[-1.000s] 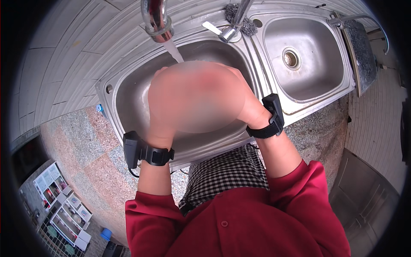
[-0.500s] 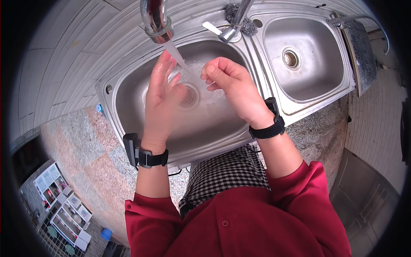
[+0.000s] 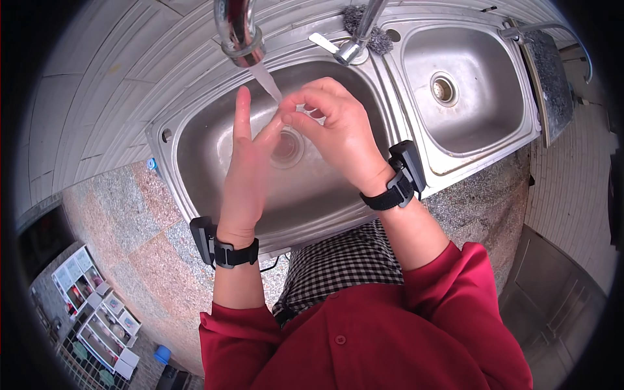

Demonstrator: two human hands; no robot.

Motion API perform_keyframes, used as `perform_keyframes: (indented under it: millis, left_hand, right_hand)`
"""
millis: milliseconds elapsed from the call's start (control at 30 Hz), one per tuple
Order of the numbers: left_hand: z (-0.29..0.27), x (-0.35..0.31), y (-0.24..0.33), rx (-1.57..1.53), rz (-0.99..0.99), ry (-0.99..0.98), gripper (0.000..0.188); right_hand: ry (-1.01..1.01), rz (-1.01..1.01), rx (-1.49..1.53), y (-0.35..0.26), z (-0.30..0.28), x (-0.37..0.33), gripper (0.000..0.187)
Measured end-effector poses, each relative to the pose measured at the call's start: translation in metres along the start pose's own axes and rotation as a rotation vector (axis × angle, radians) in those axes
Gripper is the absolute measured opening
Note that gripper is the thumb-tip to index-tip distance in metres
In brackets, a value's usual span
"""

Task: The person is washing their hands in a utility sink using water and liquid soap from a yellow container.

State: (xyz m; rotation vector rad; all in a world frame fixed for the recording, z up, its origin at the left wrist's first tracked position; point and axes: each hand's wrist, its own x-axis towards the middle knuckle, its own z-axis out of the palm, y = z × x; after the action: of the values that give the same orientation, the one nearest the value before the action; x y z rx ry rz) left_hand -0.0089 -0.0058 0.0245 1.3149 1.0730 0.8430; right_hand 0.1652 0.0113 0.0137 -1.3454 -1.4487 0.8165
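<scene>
Measured from the drain (image 3: 286,149) of the steel sink basin (image 3: 195,156), the chrome tap (image 3: 242,36) hangs at eleven o'clock, its stream of water (image 3: 267,82) slanting toward five o'clock and ending where the two hands meet. The left hand (image 3: 246,170) lies at eight o'clock over the basin, one digit extended straight toward twelve, another angled toward one, its fingers grasping nothing visible (part of this hand is hazy, so the remaining fingers cannot be told). The right hand (image 3: 343,133), at two o'clock, has its thumb and forefinger pinched on the tip of that angled digit, just above the drain as seen here, with the rest of its fingers curled. Each wrist wears a black strap with a box, the left strap (image 3: 237,254) toward seven o'clock and the right strap (image 3: 394,194) toward four. At one o'clock stand a lever tap (image 3: 348,52) and, just beside it, a grey scouring pad (image 3: 380,43); a second basin (image 3: 478,88) with its own drain sits between two and three o'clock.
</scene>
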Motion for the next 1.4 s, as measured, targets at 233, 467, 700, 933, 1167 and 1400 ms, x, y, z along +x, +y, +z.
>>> perform_keyframes:
  millis: [233, 467, 700, 933, 1167, 1400]
  left_hand:
    - [-0.005, -0.010, 0.016, 0.125, -0.043, -0.094, 0.082]
    - [0.000, -0.006, 0.011, -0.078, 0.022, -0.007, 0.093]
    - [0.000, -0.001, 0.004, -0.126, 0.042, 0.171, 0.089]
    - [0.008, 0.007, 0.003, -0.062, 0.027, 0.214, 0.075]
    - [0.005, 0.034, -0.002, -1.004, -0.092, 0.257, 0.055]
    - [0.019, 0.066, 0.003, -1.321, -0.188, 0.180, 0.038]
  right_hand:
    - [-0.089, -0.278, -0.358, 0.001, 0.000, 0.001, 0.008]
    - [-0.038, 0.535, 0.427, 0.014, -0.008, 0.002, 0.022]
    - [-0.238, 0.416, 0.531, -0.003, -0.007, -0.007, 0.019]
    - [-0.051, 0.020, -0.214, -0.006, 0.002, -0.010, 0.017]
    - [-0.034, 0.550, 0.371, 0.008, -0.010, -0.012, 0.026]
    - [-0.094, 0.574, 0.375, 0.007, -0.016, -0.018, 0.014]
